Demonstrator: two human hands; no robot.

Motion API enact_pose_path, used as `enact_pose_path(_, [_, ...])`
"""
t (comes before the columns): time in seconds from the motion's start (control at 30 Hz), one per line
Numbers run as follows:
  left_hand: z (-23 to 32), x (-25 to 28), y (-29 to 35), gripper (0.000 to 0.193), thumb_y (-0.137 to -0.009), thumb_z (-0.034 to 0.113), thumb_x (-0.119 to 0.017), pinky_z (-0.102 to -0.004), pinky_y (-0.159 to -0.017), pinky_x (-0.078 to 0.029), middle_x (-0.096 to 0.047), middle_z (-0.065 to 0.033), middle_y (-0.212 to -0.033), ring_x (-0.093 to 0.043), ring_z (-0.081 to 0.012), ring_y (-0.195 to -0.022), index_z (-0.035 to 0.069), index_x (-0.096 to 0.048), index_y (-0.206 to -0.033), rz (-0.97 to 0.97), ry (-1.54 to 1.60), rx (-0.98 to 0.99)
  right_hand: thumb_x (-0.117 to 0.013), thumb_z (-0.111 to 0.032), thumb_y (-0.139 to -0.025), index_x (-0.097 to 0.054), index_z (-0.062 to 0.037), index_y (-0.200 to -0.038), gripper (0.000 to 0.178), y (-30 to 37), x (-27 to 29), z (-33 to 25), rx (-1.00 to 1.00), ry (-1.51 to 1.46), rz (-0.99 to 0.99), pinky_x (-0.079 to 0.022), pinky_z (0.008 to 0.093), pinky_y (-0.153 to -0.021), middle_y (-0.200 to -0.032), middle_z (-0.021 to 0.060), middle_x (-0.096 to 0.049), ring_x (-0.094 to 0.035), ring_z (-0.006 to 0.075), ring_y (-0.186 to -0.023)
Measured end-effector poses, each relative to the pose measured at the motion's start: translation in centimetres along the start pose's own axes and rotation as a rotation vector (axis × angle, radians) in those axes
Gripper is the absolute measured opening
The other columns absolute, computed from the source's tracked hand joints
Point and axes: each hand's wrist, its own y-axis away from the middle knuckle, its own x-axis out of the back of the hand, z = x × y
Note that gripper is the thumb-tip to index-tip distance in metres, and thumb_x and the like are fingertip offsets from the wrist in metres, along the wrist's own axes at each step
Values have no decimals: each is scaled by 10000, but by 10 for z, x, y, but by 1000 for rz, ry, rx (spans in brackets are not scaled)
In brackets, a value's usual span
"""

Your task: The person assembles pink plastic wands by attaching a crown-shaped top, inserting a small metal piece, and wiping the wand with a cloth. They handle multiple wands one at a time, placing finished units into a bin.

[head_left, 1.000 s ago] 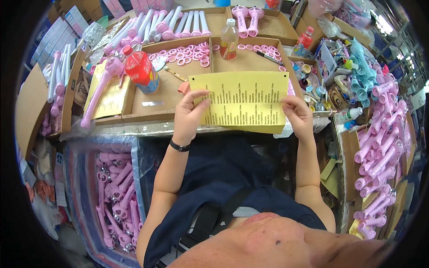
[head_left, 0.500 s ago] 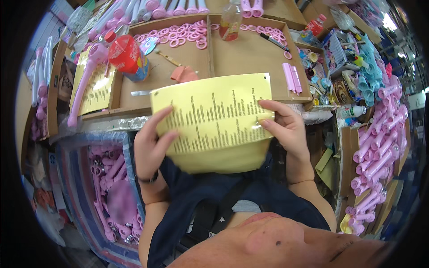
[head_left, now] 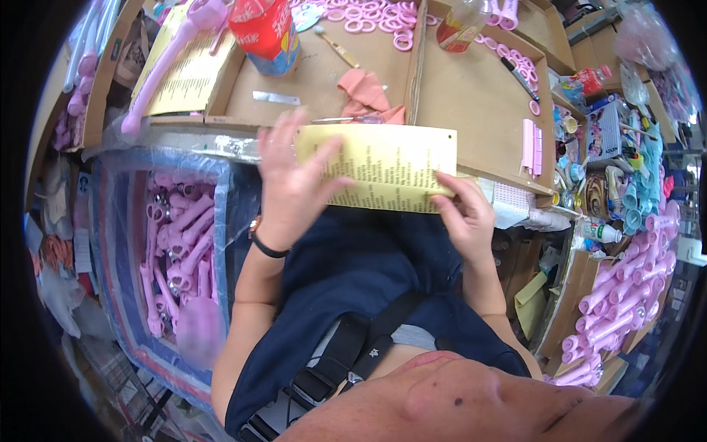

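A yellow printed sheet point(head_left: 387, 151) with rows of dark text and a small dark hole near its top right corner is held up in front of my body, smaller-looking than a full page. My right hand point(head_left: 470, 217) pinches its lower right edge between thumb and fingers. My left hand point(head_left: 289, 180) lies at the sheet's left edge, its fingers spread and slightly blurred, with thumb and forefinger over the paper. A black band circles the left wrist. Just beyond the sheet, a salmon-coloured cloth point(head_left: 366, 94) lies in the cardboard tray point(head_left: 456, 92).
Pink rings point(head_left: 372, 18), a brush point(head_left: 337, 47), a black marker point(head_left: 519, 77) and a red-labelled bottle point(head_left: 266, 37) occupy the trays. A lined bin point(head_left: 227, 199) with pink plastic parts stands at left. More pink tubes point(head_left: 618, 295) are piled at right.
The sheet looks shorter, its blurred lower part no longer hanging below. My left hand has moved up along the left edge with fingers spread. The view has shifted, so the trays sit higher.
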Motion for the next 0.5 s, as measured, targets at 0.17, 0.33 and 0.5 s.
enact_pose_path(0.17, [38,-18,-2,566,-690,280,-761,-451,-981,-384,-606,-115,-1104,-580,-251,-1042,48,-569,-1170,-201,364,-161,-703,24,-743,-637,-6,-1058,323,3,-13,-12,74,-53,-101,-468,253,-649,-889,99,-616,-583,172,-768])
enact_pose_path(0.33, [39,-18,-2,428,-712,237,-755,-393,-869,-476,-663,-82,-889,-642,-240,-835,44,-612,-1066,-193,502,-171,-775,-95,-666,-612,-33,-1049,420,-7,-2,-19,229,171,-60,-448,316,-795,-1011,117,-581,-559,239,-944])
enact_pose_path(0.5, [45,-21,-2,273,-743,194,-720,-384,-842,-476,-650,-78,-789,-636,-235,-750,52,-614,-952,-170,523,-160,-740,-69,-715,-652,-21,-926,233,-15,-2,-10,136,-94,-248,-461,296,-791,-959,114,-621,-597,218,-908])
